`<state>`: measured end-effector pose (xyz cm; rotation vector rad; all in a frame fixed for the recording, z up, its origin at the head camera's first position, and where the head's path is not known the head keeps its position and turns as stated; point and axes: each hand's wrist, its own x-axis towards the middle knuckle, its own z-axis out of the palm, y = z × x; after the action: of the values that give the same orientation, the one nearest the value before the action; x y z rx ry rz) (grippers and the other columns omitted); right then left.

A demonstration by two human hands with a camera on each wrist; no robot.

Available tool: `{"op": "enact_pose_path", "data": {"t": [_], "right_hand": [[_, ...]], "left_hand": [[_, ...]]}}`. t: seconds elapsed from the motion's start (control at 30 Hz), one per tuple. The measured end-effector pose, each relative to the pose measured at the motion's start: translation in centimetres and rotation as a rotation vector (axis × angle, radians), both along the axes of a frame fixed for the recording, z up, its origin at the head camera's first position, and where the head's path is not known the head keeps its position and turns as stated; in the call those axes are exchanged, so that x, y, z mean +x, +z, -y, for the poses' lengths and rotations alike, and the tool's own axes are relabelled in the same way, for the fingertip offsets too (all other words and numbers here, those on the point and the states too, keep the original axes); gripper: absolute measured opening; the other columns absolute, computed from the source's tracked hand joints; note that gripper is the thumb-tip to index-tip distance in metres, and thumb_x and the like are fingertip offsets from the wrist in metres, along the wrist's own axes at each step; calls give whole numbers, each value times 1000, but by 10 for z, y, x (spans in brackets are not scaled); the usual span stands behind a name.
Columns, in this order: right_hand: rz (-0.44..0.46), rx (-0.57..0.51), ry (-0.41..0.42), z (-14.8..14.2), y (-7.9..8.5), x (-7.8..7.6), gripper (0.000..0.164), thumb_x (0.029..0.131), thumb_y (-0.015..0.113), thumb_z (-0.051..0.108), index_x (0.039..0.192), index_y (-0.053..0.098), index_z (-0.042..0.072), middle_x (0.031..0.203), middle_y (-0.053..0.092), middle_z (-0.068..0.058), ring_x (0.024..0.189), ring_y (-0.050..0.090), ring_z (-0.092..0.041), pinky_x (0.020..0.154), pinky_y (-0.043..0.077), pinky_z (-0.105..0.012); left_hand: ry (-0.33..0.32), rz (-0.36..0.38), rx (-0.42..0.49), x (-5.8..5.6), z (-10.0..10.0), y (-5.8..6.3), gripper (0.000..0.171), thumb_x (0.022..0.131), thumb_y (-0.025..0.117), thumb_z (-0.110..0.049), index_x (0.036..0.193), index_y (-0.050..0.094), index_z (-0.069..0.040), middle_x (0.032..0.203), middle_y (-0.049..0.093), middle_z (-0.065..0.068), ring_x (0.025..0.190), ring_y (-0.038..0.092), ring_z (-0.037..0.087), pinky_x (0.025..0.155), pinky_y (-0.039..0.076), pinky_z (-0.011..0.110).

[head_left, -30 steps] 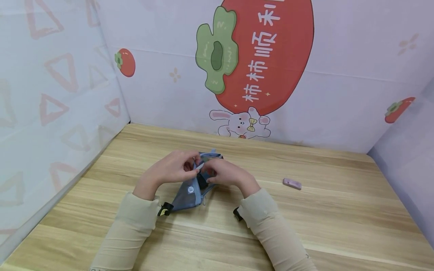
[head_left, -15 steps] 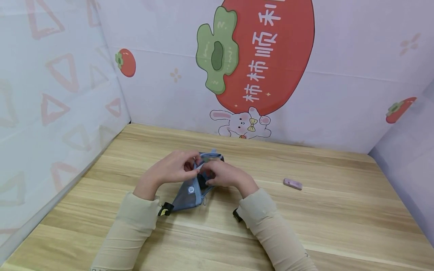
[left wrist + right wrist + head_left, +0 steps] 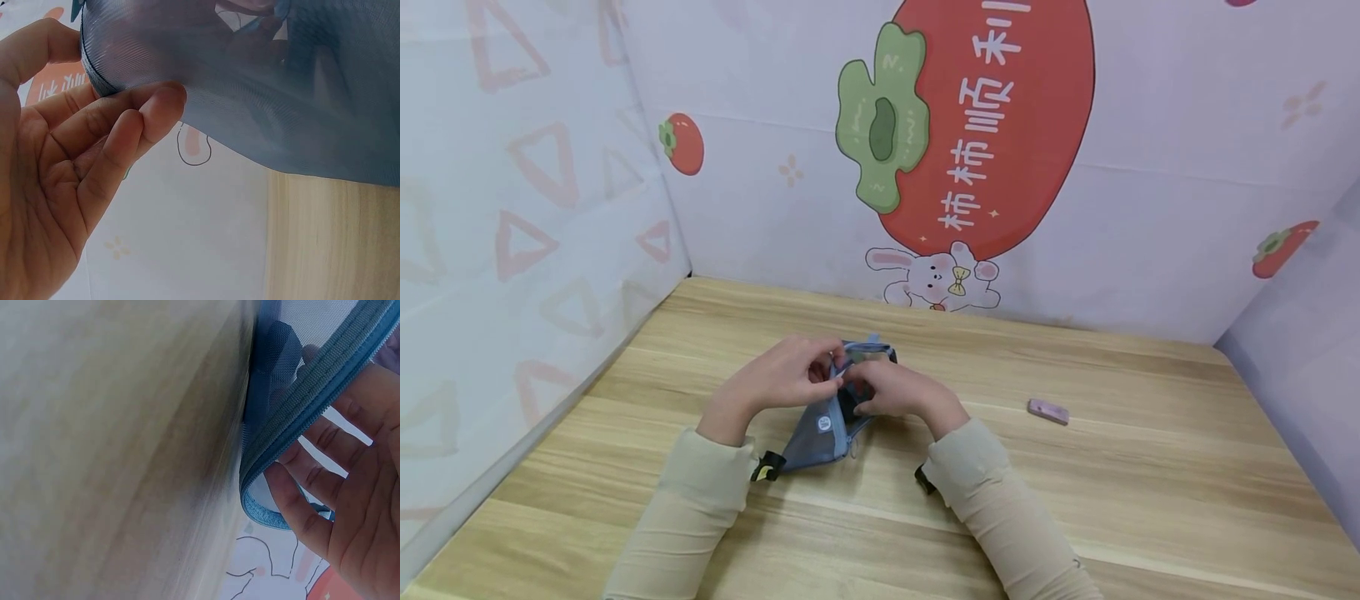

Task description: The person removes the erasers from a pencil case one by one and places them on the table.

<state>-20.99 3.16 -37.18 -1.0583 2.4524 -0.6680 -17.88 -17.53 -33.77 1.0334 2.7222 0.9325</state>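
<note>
Left hand (image 3: 778,375): fingers pinched the blue mesh pouch (image 3: 812,433) by its zip edge (image 3: 90,70).
Right hand (image 3: 898,390): fingers reached, bent, into the pouch; I couldn't tell whether they pinched anything.
Pouch's place: on the table (image 3: 1112,508), below the left fingers, around the right fingertips.
Long axis: slanted from the near left of the left fingers to just beyond the right ones, blue tab (image 3: 873,338) pointing at the back wall (image 3: 737,208).
Purple block (image 3: 1048,411): well right of the right fingers.

The bare right hand (image 3: 901,388) hides part of the blue mesh zippered pouch (image 3: 811,446), which the left wrist view crops; its round white label (image 3: 824,423) is illegibly small.
</note>
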Motion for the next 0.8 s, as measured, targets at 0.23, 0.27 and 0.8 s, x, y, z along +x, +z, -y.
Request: {"op": "enact_pose_path", "data": {"t": [0.23,0.27,0.8], "right_hand": [[-16,48,-17,3,1,2,39,90,72,17,127,62,13,112,65,-3,98,56,-16,90,50,-33],[-19,53,-17,3,1,2,40,90,72,17,128,61,13,113,65,-3,98,57,-16,90,50,-33],[-53,93,12,7,-2,0,48,88,75,16,133,59,12,128,64,-4,114,58,-17,103,48,-37]], "left_hand": [[-1,-6,0,0,-1,0,13,87,62,-16,97,61,-7,74,68,-4,67,62,4,66,53,23],[-1,-5,1,0,-1,0,13,87,62,-16,97,61,-7,73,68,-4,67,62,4,66,53,23],[12,-15,-4,0,1,0,16,88,64,-17,99,62,-6,74,68,-4,67,61,5,66,53,24]]}}
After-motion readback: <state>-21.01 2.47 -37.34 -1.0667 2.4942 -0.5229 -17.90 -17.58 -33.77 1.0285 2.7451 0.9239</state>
